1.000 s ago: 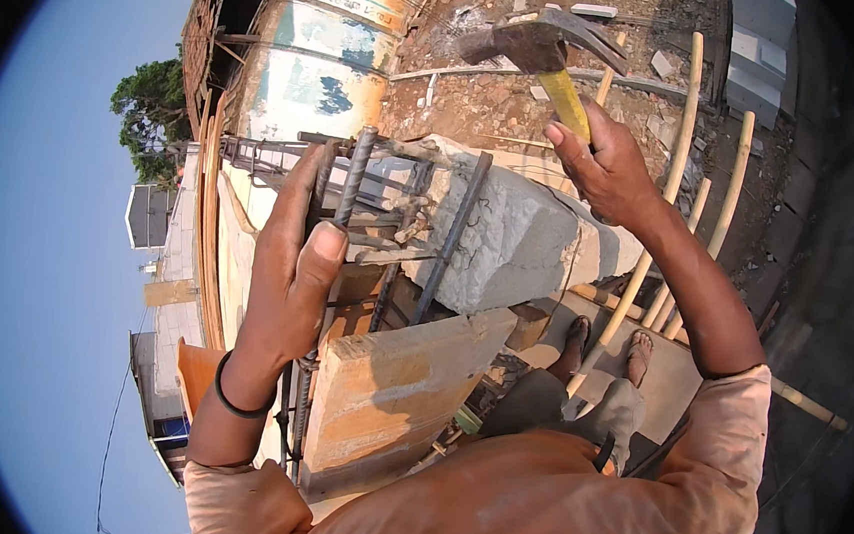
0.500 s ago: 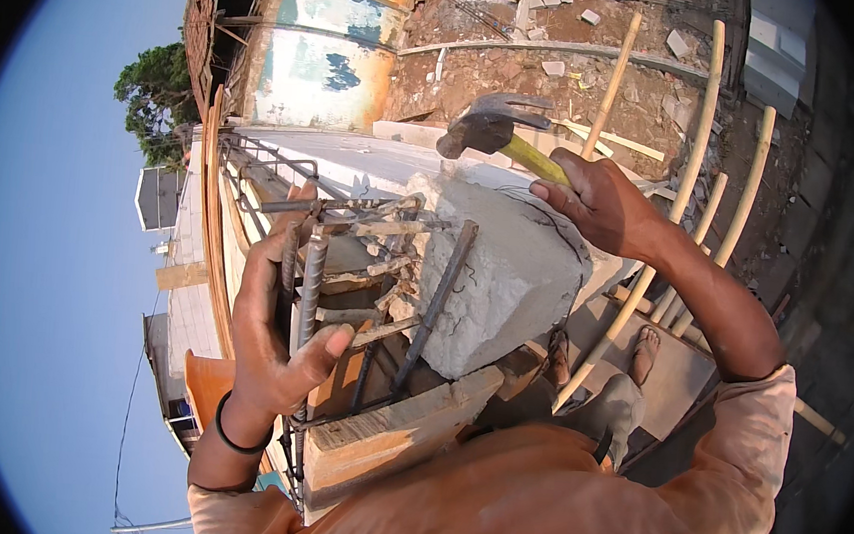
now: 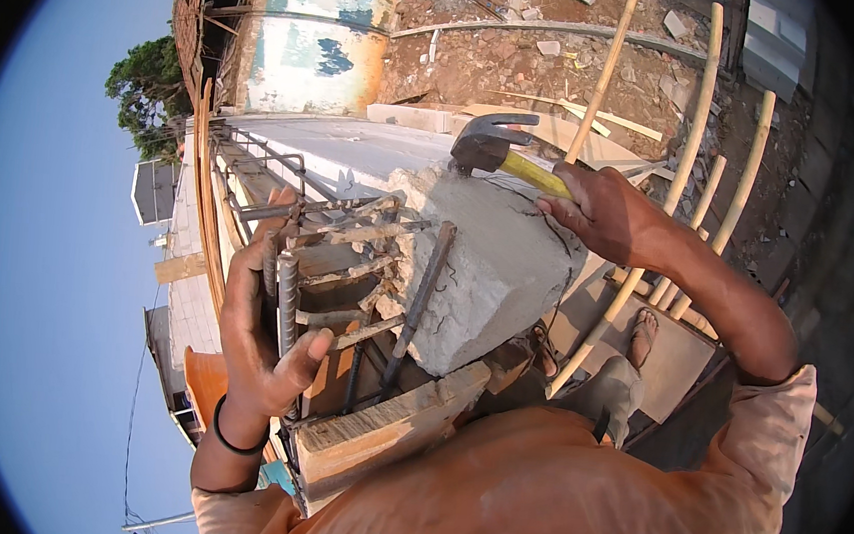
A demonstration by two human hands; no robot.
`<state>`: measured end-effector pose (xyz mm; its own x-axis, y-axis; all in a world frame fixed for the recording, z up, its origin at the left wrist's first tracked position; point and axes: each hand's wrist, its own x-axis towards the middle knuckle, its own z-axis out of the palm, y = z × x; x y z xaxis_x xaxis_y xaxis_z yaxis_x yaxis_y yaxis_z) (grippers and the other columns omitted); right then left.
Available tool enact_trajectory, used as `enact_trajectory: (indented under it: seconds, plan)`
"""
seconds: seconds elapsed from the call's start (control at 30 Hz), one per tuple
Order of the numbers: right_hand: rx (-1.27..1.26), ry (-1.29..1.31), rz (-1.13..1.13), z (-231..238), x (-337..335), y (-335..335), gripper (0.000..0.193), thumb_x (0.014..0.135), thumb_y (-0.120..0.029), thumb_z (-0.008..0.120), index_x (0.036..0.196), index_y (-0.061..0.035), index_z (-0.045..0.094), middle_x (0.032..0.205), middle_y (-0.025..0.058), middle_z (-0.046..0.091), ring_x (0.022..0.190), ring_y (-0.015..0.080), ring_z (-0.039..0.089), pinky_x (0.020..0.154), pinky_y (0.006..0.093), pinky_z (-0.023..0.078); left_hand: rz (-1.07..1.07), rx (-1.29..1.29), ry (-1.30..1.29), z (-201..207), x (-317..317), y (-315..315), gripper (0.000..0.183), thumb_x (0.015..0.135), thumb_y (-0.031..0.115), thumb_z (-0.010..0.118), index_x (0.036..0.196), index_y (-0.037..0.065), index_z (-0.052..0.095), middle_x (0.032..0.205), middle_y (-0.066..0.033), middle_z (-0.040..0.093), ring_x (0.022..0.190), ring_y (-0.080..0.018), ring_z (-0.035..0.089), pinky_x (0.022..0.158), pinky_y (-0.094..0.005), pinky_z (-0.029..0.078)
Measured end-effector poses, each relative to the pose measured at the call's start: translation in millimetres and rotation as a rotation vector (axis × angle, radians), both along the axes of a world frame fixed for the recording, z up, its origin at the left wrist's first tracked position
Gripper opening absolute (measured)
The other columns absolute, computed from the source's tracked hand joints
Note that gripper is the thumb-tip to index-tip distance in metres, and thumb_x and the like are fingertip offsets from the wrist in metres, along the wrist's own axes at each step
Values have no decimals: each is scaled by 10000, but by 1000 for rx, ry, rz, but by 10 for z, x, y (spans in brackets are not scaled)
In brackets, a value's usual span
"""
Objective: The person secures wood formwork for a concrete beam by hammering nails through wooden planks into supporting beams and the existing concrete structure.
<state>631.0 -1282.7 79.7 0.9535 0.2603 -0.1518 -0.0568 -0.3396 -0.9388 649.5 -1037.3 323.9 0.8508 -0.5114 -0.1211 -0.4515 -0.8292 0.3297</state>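
Observation:
My right hand (image 3: 613,216) is closed round the yellow handle of a claw hammer (image 3: 527,170). The hammer's dark head is down at the upper edge of a rough grey concrete block (image 3: 498,263), its claw pointing up and away from the block. My left hand (image 3: 259,339) is wrapped round ribbed rebar (image 3: 287,301), fingers behind and thumb in front. More rusty bars, some crusted with mortar, stick out of the block's broken left face. A dark steel bar (image 3: 421,297) slants across that face.
A wooden board (image 3: 389,430) lies between the bars and my body. Bamboo poles (image 3: 700,108) rise at the right, by my feet on a brown panel (image 3: 673,387). A pale wall top (image 3: 346,150) runs behind the block. Rubble covers the ground beyond, near a paint-stained metal sheet (image 3: 313,57).
The hammer has come down from above the block onto its upper edge, my right hand with it. My left hand keeps its hold on the rebar. The whole view has shifted slightly.

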Motion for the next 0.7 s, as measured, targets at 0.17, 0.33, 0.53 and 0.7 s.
enact_trajectory:
  seconds: [0.17,0.33,0.53,0.7]
  plan:
    - [145,-75,-212,149,-79,-35,392,986,-347,507,1057,38,530,710,247,588,663,348,604,669,451,462,5,-43,-12,-32,-36,14,954,769,570,715,1357,-94,364,1446,-259,372,1299,-304,418,1072,-396,330]
    - [52,-91,-165,-176,-73,43,414,986,-367,502,1035,42,539,658,231,568,622,366,584,649,460,458,55,23,5,2,-42,-74,962,761,578,719,1355,-94,371,1439,-254,378,1279,-299,432,1063,-393,339]
    - [-87,-126,-28,-347,-137,96,426,984,-366,504,1032,55,541,617,219,535,577,354,541,624,455,443,76,4,-23,-9,-91,-16,955,763,562,721,1355,-100,370,1402,-239,410,1261,-297,443,1057,-398,345]
    - [147,24,-247,-30,-153,-23,437,984,-373,502,1022,60,549,645,237,543,603,357,552,638,447,445,52,-28,-23,-30,-63,37,952,763,545,727,1361,-103,367,1387,-227,418,1243,-289,453,1053,-397,348]
